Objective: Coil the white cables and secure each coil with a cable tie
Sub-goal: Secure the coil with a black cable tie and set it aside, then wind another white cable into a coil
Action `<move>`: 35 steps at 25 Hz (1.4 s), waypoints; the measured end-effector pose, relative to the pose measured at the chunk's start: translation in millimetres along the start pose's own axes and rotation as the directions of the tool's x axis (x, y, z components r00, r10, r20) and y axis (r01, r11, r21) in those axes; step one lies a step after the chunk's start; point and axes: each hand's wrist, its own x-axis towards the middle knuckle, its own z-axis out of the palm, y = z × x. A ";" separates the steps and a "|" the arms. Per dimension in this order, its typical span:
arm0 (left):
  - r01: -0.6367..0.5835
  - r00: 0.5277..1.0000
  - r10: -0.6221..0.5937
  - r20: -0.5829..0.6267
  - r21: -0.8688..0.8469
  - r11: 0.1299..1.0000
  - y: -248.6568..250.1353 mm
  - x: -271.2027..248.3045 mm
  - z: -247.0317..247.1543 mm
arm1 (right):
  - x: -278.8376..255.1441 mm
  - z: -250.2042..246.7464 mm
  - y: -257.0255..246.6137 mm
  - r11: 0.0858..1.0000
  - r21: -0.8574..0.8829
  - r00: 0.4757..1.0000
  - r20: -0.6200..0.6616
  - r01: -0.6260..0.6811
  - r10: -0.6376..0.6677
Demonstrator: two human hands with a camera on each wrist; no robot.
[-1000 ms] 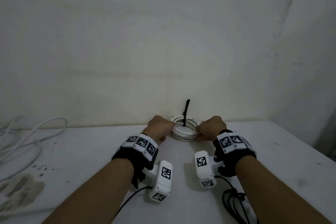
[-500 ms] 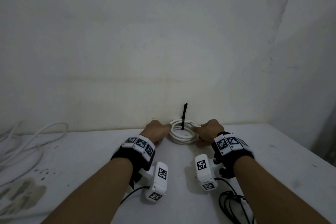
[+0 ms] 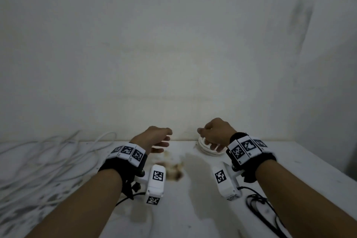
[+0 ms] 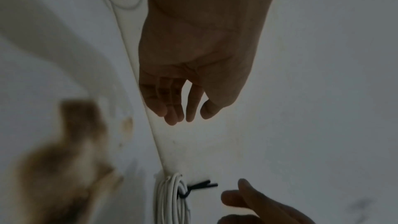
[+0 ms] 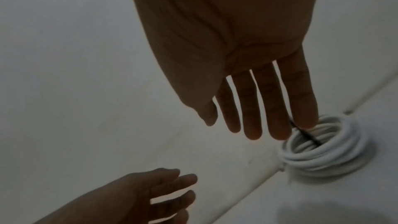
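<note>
A coil of white cable lies flat on the white table, against the wall. A black cable tie is wrapped round the coil, its tail sticking out. My right hand hovers just over the coil with straight fingers and holds nothing. Whether its little finger touches the rim I cannot tell. My left hand hangs to the left of the coil, apart from it, with its fingers relaxed and empty.
Several loose white cables sprawl over the table's left side. A brown stain marks the table between my hands. Black wrist-camera leads lie at the near right. The wall stands right behind the coil.
Both hands have let go of the tied coil, which now lies by the wall. My left hand has drawn away to the left and my right hand has lifted above the coil.
</note>
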 end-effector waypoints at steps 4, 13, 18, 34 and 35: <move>-0.008 1.000 0.009 -0.015 0.057 0.998 -9.3 -62.9 -81.7 | -32.3 42.9 -91.9 0.982 -0.061 0.977 0.132 0.179 -0.170; 0.085 0.974 -0.046 -0.224 0.166 0.983 -83.4 -179.7 -263.0 | -87.1 174.2 -215.6 0.756 -0.277 0.673 0.687 0.592 -0.275; 0.166 0.973 -0.119 -0.200 0.237 0.957 -126.4 -202.8 -299.7 | -75.6 255.3 -221.4 0.644 -0.445 0.734 0.618 0.622 -0.281; -0.065 0.904 0.243 -0.353 0.447 0.892 -116.5 -140.7 -280.5 | -133.8 79.1 -337.5 0.662 0.340 0.705 -0.006 0.668 -0.709; -0.121 0.864 0.287 -0.414 0.382 0.916 -110.7 -139.0 -279.4 | -133.6 66.5 -338.0 0.613 0.428 0.710 -0.106 0.664 -0.696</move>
